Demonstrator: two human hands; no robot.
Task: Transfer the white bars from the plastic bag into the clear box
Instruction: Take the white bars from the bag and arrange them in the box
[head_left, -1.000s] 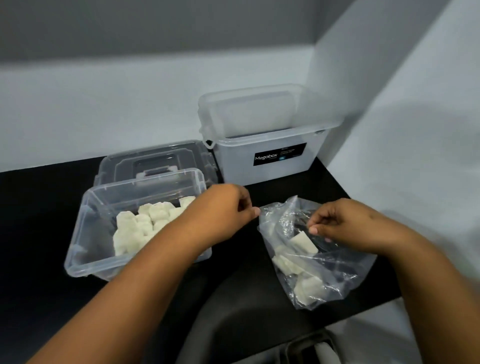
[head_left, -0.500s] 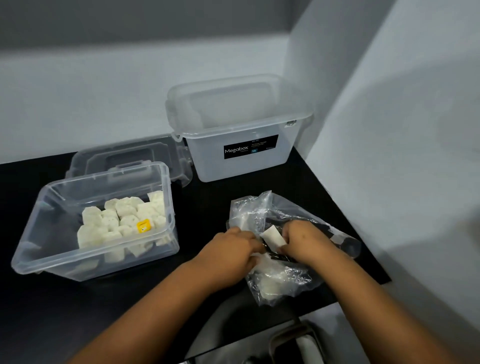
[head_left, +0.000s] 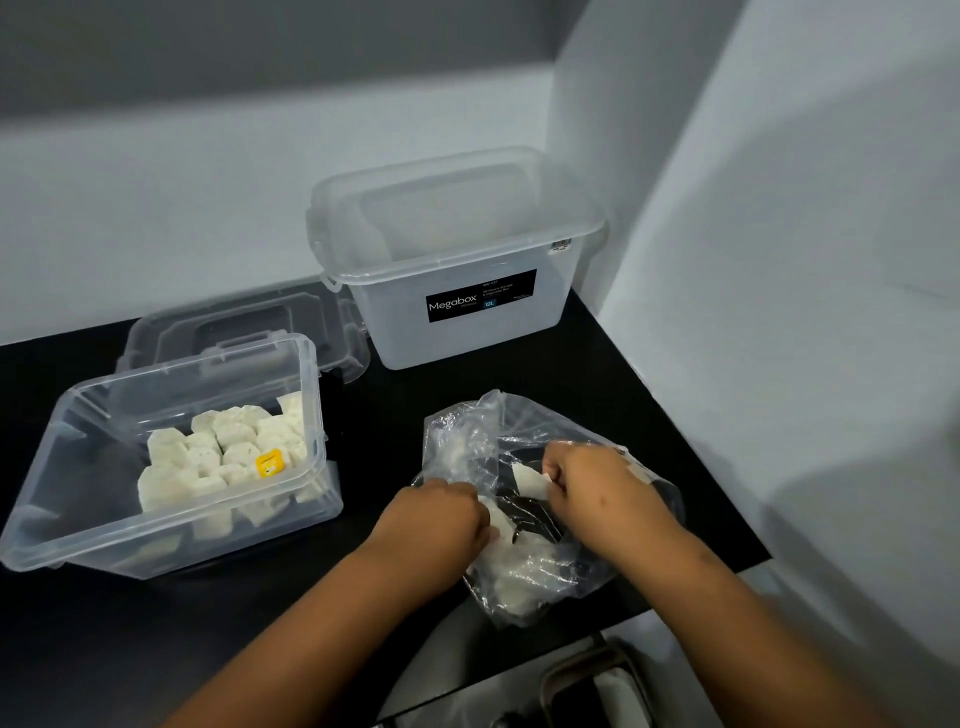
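Two bare hands work at the crumpled clear plastic bag (head_left: 540, 519), which lies on the black countertop (head_left: 260, 649) to the right of the clear rectangular plastic box (head_left: 171, 457). The right hand (head_left: 597, 483) pinches one white bar (head_left: 530, 480) at the bag's mouth; the left hand (head_left: 441, 514) has its fingers curled into the bag's left side against another white piece, though whether it grips film or bar I cannot tell. More bars sit low in the bag, and many already fill the box, one bearing a small yellow sticker (head_left: 270, 464) too small to read. Likely slips: thin film could cling to the bar and drag the bag along, spilling pieces onto the countertop, or a loose pinch could drop the bar short of the box. Behind the bag stands a frosted storage tub (head_left: 467, 291) whose black label reads "Megabox" and "12L"; finer print is illegible.
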